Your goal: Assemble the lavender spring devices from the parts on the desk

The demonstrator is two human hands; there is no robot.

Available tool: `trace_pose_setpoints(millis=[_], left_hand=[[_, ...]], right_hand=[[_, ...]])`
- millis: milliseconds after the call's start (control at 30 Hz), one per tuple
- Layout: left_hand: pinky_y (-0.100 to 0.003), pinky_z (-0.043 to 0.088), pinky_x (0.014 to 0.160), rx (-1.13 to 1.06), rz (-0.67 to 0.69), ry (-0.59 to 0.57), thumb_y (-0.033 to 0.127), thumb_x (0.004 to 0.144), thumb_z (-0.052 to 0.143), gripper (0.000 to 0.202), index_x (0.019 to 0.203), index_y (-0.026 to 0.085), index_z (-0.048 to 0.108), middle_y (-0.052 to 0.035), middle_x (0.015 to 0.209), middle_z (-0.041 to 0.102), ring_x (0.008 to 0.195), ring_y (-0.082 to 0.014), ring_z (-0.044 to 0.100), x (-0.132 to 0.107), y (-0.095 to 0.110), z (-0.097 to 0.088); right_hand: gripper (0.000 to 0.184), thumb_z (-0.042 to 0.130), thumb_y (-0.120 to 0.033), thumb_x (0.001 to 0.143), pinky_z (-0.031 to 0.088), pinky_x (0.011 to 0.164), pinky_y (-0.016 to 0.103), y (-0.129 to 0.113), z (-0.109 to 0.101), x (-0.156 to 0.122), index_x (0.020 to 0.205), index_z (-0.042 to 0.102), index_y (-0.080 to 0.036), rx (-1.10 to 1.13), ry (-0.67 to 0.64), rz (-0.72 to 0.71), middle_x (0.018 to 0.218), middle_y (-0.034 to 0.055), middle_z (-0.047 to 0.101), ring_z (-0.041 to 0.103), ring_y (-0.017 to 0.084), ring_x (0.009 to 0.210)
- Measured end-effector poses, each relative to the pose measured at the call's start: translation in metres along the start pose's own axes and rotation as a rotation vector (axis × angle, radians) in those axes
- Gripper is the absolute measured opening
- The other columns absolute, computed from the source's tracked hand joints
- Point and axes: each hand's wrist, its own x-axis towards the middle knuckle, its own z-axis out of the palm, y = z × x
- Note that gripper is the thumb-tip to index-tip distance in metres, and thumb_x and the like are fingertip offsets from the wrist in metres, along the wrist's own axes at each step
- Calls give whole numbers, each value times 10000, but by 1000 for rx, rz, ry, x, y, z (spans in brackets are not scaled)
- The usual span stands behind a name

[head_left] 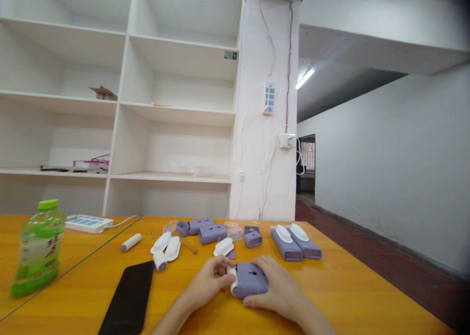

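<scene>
Both my hands rest on the orange table (367, 296) around a purple plastic housing (250, 279). My right hand (276, 288) wraps over its right side, fingers curled round it. My left hand (209, 280) pinches a small white cylindrical part (232, 280) at the housing's left end. Just behind lies a white oval cap (223, 247). Further back lie several purple housing pieces (212, 233) and two purple cases with white caps on top (295, 242).
A black phone (129, 297) lies at the left front. A green bottle (37, 247) stands at far left, a white power strip (89, 223) behind it. White caps (167, 246) and a white roller (131, 242) lie mid-table. White shelves (121, 105) stand behind; the table's right edge drops to a dark floor.
</scene>
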Motion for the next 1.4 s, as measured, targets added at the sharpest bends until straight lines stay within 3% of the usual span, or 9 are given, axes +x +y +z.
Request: trace_pose_setpoints(millis=[133,333,533,767,933,1133,1267,1400], left_hand=[[-303,495,648,-17,-33,25,546,660,829,586,1037,149,619,-17,852,636,668,-156,605,4,-3,6],[-282,467,688,48,-26,169,527,702,806,510,1002,144,654,-20,860,642,746,-164,601,11,-16,13],[-281,474,594,-11,-58,167,576,636,821,571,968,141,656,-16,814,647,647,-158,605,14,-18,14],[-294,476,597,-51,-64,219,480,596,857,510,911,132,658,-24,786,678,642,-171,615,13,-15,15],[-276,468,601,-66,-90,299,430,561,871,449,834,166,633,9,723,659,650,-169,624,16,-16,18],[-271,419,494,-92,-180,352,326,559,848,381,792,183,583,35,541,620,456,-150,560,20,-13,18],[-251,405,490,-183,-239,338,372,581,856,435,846,189,562,25,509,634,433,-139,560,16,-7,21],[-199,311,465,-318,-302,345,488,528,900,585,859,232,490,98,484,556,393,-77,460,12,-4,29]], right_hand=[[688,913,-554,575,444,867,335,-1,0,0,1135,685,-228,-2,-4,-8,1092,49,678,620,276,1001],[689,906,-550,591,453,886,347,-2,0,-1,1157,681,-228,-11,-13,-17,1109,63,682,623,286,1015],[700,902,-547,593,459,901,365,-2,2,0,1174,680,-223,-22,-11,-11,1127,77,682,623,302,1039],[697,900,-542,600,463,907,366,-2,2,-1,1182,680,-227,-38,-21,-13,1134,77,682,627,295,1039],[696,887,-546,618,452,929,375,-3,4,0,1200,670,-231,-56,-24,-13,1152,87,674,618,309,1070],[687,894,-542,615,446,922,369,-5,7,0,1194,671,-246,-69,-11,-15,1119,69,667,608,302,1053],[735,909,-552,590,446,930,371,-9,9,0,1213,663,-249,-72,9,-27,1133,66,659,598,300,1057],[779,926,-524,573,441,961,392,-12,8,2,1249,655,-248,-127,38,-50,1180,85,663,592,315,1072]])
